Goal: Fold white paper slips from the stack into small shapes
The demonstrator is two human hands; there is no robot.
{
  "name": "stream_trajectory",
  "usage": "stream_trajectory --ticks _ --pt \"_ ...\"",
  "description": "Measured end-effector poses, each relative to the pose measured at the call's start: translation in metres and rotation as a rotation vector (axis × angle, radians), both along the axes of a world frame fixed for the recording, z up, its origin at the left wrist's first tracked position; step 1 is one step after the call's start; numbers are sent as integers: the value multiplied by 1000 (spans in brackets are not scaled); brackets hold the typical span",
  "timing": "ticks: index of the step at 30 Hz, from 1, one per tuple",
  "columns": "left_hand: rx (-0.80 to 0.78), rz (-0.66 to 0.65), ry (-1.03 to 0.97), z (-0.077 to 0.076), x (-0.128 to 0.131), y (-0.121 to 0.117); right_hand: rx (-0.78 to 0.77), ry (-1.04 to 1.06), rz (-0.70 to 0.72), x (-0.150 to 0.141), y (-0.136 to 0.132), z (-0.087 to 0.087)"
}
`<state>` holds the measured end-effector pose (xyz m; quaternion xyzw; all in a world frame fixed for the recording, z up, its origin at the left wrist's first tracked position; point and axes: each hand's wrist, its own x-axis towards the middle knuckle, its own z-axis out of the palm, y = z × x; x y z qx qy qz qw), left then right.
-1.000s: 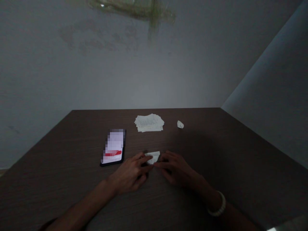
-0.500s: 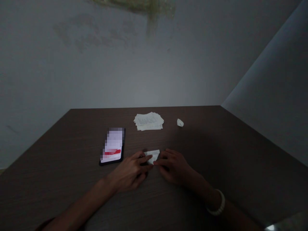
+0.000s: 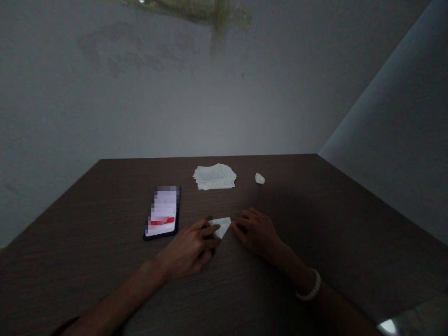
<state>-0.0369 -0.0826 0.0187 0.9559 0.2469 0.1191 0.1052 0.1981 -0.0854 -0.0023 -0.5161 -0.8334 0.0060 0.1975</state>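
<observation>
A small folded piece of printed paper (image 3: 224, 227) lies on the table between my hands, its right side slanting down to a point. My left hand (image 3: 192, 245) rests over the paper's left part, fingers spread and stretched out, pressing it down. My right hand (image 3: 257, 229) has its fingers curled together, the tips at the paper's upper right corner in what looks like a pinch. The underside of the paper and the left part of it are hidden by my left hand.
On the dark wooden table (image 3: 115, 196), a phone (image 3: 163, 212) with a lit screen lies left of my hands. A stack of printed paper slips (image 3: 215, 176) sits farther back. Right of it lies a small folded white paper (image 3: 259, 178). Walls rise behind and at the right.
My right hand has slid up and away along the paper's slanted edge, from its lower point to its upper right corner. My left hand stays over the paper.
</observation>
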Motion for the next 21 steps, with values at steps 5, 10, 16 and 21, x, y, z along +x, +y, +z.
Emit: stream_trajectory --ticks 5,10,16,21 --pt "-21 14 -2 1 0 -1 28 -13 27 -1 -4 6" --pt "-48 34 -17 2 0 -1 -67 69 297 -3 -13 7" --pt "-46 21 -31 1 0 -1 -148 91 342 -5 -14 8" --pt "-32 13 -46 -2 -1 -1 -128 10 182 -4 -10 9"
